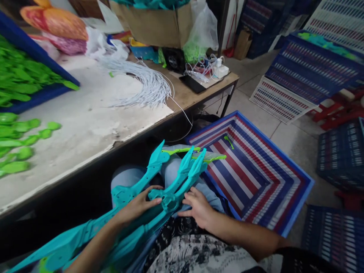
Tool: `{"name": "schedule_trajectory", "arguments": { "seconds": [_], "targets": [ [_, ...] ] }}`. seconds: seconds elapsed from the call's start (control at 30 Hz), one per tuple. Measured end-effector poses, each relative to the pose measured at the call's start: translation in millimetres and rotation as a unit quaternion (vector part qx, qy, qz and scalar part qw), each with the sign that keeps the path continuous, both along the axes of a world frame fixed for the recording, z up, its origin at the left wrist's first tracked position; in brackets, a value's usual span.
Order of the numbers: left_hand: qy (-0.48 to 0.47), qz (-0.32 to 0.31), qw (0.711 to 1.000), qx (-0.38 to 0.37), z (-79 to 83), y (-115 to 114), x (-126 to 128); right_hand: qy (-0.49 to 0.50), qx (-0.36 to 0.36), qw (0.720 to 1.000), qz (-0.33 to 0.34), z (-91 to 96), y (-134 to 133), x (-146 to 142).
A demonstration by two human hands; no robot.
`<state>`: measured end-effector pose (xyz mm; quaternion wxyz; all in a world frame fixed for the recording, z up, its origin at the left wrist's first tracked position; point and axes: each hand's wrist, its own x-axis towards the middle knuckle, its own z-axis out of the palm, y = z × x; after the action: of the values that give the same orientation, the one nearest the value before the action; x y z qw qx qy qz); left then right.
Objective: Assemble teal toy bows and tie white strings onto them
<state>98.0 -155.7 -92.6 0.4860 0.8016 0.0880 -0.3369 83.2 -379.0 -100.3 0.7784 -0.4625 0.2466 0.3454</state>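
- Across the seated person's lap [126,176] lies a loose bundle of long teal pieces [125,195], slanting from the near left toward the knees, pointed ends outward
- Of the two hands, the left hand [139,206] pinches one teal piece at its rounded joint, thumb on one side and fingers on the other
- Beside it the right hand [200,208] is spread, fingertips right by the bundle's side; I cannot tell whether they touch
- Near the pointed ends sit bright green strips [217,158] with pale, see-through parts, poking out toward the striped tray [295,172]
- As I judge it, the bundle could slip into the dark gap below the tabletop [93,125] if the knees shift or that left grip loosens, since only the lap seems to bear most of it
- Those strips look slender; a swing to the right might knock them on the tray's rim and bend or crack them
- Inside the tray lies a single small green piece [229,141], easily overlooked against the stripes
- Up on the tabletop fans a sheaf of white cords [150,85], one strand looping over the edge, where an elbow or a raised teal tip could snag it and drag others down
- Farther left, green parts [19,165] lie outside their blue crate [42,99], and a careless sleeve might scatter them
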Motion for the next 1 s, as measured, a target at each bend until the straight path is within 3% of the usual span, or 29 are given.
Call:
{"name": "schedule_trajectory", "arguments": {
  "seconds": [0.07,0.17,0.27,0.37,0.4,0.47,0.57,0.67,0.77,0.83,0.9,0.93,1.0],
  "targets": [
    [0.020,0.019,1.000,-0.009,-2.0,-2,0,-0.005,-0.014,0.999,0.031,0.5,-2,-1],
    [0.019,0.033,0.999,0.038,-0.8,-5,2,-0.015,-0.031,0.997,0.067,0.1,-4,-2],
    [-0.046,0.026,0.994,0.101,-2.1,-6,1,-0.027,-0.068,0.992,0.105,-1.8,-10,-1],
    [-0.114,0.024,0.980,0.160,-4.4,-4,-10,-0.095,-0.146,0.962,0.211,5.5,-22,0],
    [-0.136,0.026,0.975,0.176,-3.4,-3,-17,-0.158,-0.181,0.936,0.256,11.6,-27,1],
    [-0.201,0.036,0.959,0.198,1.3,0,-30,-0.325,-0.244,0.856,0.320,27.0,-35,10],
    [-0.333,0.066,0.900,0.273,7.0,12,-41,-0.547,-0.287,0.711,0.335,43.6,-32,42],
    [-0.356,0.075,0.849,0.384,0.3,32,-40,-0.668,-0.325,0.556,0.373,37.5,-3,77],
    [-0.297,0.073,0.866,0.396,-12.1,50,-34,-0.683,-0.371,0.399,0.486,18.7,27,93],
    [-0.280,0.088,0.881,0.372,-16.1,55,-25,-0.665,-0.373,0.316,0.565,12.7,40,99],
    [-0.277,0.105,0.891,0.343,-15.2,57,-13,-0.645,-0.339,0.265,0.632,19.3,53,108],
    [-0.275,0.110,0.897,0.328,-13.8,59,-6,-0.639,-0.315,0.257,0.653,27.1,64,116],
    [-0.264,0.117,0.909,0.300,-11.2,62,6,-0.650,-0.269,0.281,0.653,48.3,98,137]
  ]
}}
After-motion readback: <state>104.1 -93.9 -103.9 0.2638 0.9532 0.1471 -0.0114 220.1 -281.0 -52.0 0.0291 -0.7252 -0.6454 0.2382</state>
